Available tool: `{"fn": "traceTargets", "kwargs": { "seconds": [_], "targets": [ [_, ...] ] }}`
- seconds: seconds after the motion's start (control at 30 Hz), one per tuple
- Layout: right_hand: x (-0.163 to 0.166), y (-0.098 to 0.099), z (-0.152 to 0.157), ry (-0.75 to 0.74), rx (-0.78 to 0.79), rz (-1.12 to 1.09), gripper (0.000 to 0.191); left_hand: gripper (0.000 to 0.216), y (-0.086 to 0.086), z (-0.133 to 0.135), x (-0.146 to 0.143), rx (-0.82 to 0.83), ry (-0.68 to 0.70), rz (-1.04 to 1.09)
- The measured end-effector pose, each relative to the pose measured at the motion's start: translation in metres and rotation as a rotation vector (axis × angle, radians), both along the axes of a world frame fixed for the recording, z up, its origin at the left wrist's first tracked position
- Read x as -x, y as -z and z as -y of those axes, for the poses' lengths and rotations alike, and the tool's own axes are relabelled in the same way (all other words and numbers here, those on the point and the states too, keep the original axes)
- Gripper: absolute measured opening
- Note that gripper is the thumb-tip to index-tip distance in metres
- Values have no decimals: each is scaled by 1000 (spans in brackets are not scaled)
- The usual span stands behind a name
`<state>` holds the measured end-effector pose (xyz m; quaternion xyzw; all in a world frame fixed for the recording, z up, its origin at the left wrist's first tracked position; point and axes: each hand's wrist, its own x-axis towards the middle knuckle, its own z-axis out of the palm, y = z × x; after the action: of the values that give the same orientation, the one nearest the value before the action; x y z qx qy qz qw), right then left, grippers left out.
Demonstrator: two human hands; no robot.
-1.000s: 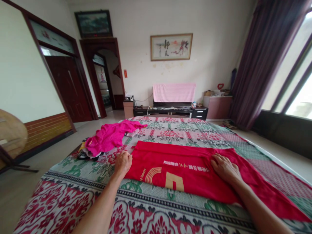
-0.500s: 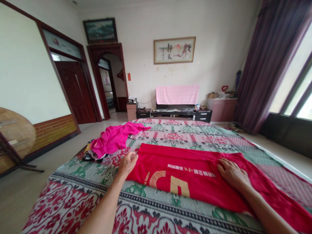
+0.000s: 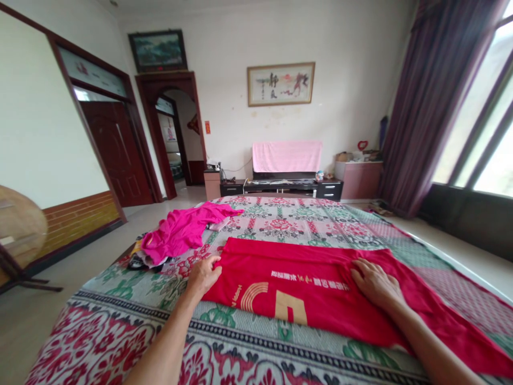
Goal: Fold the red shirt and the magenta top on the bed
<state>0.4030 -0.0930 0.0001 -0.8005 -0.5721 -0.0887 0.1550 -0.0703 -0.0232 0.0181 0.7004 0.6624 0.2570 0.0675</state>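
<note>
A red garment (image 3: 248,256), folded into a long strip with gold and white print, lies across the patterned bed cover (image 3: 282,227). My left hand (image 3: 204,275) is closed at its left end, thumb and fingers pinching the edge. Toward the right side, my right hand (image 3: 377,282) rests palm down on the fabric, its fingers lying loosely spread. Past that hand, a loose part of the garment trails to the lower right. Small folds show in the cloth near the right fingertips.
A heap of clothes with a bright pink garment (image 3: 184,230) on top lies at the left edge of the bed. Beyond the bed stand a low black cabinet (image 3: 331,190) and a screen under a pink cloth (image 3: 286,156). A round wooden tabletop (image 3: 20,224) leans at far left.
The view has turned slightly to the right, so everything sits a little farther left. Both hands keep about the same places on the red garment.
</note>
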Motion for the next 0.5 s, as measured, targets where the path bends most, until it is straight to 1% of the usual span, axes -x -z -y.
{"fn": "traceTargets", "kwargs": {
  "seconds": [0.07, 0.2, 0.27, 0.33, 0.4, 0.5],
  "targets": [
    [-1, 0, 1, -5, 11, -3, 45, 34, 2, -1, 3, -39, -31, -8],
    [-4, -5, 3, -15, 47, -17, 44, 34, 4, -2, 12, -116, -141, -17],
    [-2, -11, 3, -10, 33, -1, 42, 32, 5, -2, 15, -119, -159, -31],
    [5, -17, 2, -39, -8, 12, 41, 29, 5, -2, 15, -113, -158, -47],
    [18, -22, 0, -131, -59, 8, 40, 28, 5, -2, 15, -112, -155, -69],
    [46, -23, -3, -323, -102, -16, 39, 29, 6, -3, 14, -106, -163, -94]
  ]
}}
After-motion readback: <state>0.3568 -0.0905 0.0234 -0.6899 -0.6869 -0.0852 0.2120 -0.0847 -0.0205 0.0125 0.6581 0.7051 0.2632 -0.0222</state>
